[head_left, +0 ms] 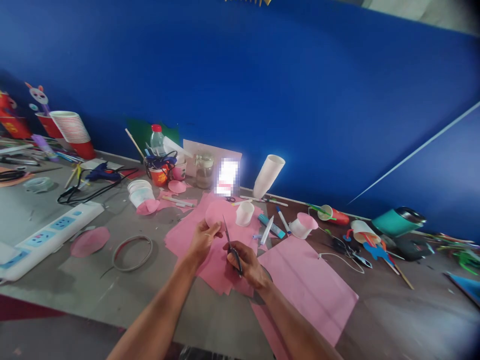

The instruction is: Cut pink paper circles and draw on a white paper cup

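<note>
Between your two hands, over the pink sheets (300, 285), sits the work: your left hand (202, 240) pinches a rounded pink piece (214, 214) by its lower edge, thumb on top, and your right hand (245, 262) is closed through the handles of the scissors (231, 246), blades pointing up toward that piece. The blade tips lie just beside your left thumb, so a hurried snip could nick it. The piece looks thin and floppy; held only at one edge it may fold into the blades and tear or cut off line. How far the blades are parted is too small to tell.

Loose sheets lie under both wrists, and I judge that a blade dipping low could catch the top one. A white cup (244, 213) stands just beyond the piece, with pens (270, 226) beside it; an elbow swing could tip it. Farther left on the table (168, 320) lie a wire ring (132, 253), a pink disc (90, 241) and a power strip (45, 239), well apart from your hands.
</note>
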Demonstrator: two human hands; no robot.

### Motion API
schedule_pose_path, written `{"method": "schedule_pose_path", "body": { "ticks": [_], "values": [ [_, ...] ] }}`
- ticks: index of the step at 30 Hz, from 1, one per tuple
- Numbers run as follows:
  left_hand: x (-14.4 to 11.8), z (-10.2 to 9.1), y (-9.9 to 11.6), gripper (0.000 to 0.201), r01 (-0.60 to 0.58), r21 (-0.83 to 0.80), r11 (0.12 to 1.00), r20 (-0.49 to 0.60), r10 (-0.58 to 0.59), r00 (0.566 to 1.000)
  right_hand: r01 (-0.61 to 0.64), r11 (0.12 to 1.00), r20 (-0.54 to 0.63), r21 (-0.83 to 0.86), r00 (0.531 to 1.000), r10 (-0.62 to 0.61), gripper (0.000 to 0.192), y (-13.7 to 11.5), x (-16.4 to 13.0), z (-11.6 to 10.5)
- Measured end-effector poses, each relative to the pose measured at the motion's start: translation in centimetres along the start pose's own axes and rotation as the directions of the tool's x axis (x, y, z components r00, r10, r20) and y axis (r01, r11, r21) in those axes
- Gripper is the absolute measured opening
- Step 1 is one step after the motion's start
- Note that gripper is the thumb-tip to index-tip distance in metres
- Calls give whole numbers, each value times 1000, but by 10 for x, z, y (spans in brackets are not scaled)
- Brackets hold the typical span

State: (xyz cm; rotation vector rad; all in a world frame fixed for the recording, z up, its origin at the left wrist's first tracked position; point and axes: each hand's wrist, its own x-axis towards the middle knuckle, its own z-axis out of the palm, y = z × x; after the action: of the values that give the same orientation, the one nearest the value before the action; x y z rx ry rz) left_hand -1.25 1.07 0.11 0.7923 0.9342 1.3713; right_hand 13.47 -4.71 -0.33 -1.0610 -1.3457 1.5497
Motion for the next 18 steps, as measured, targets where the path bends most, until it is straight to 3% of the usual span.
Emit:
{"method": "schedule_pose_path", "body": {
  "ticks": [18],
  "values": [
    [1,-3,-4,30,-9,-4,1000,-1,9,1000,-11,1000,3,-6,1000,11,55,0,0,2]
  ]
}}
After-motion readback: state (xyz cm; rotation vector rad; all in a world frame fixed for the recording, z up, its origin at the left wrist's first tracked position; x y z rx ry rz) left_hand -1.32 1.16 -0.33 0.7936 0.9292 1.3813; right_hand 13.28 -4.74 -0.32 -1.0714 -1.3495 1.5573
